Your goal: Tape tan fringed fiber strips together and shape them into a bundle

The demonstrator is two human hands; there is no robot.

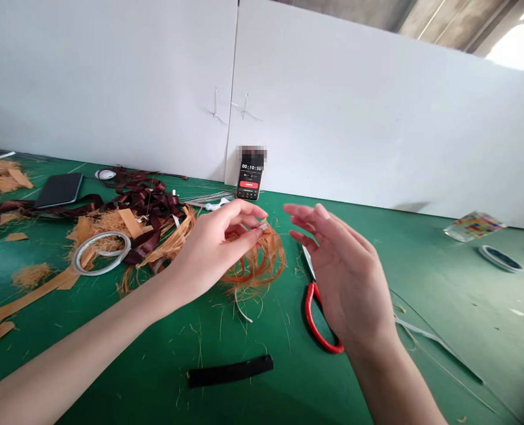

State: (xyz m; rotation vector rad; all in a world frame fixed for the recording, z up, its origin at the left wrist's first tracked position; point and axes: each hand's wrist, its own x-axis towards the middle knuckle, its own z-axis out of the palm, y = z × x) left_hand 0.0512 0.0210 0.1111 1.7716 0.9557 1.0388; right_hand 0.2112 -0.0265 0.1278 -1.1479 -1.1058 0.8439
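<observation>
Left hand (213, 251) pinching, right hand (344, 277) wide open!
Left fingertips grip a small white tab (262, 226) above the orange fibre tuft (257, 265) on the green mat (421, 277); right hand hovers at the tuft's three o'clock, over red-handled scissors (311, 313).

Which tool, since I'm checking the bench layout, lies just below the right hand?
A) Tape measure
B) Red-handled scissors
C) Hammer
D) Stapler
B. The red-handled scissors lie on the green mat beneath the open right hand, while the left hand pinches a small white strip.
</observation>
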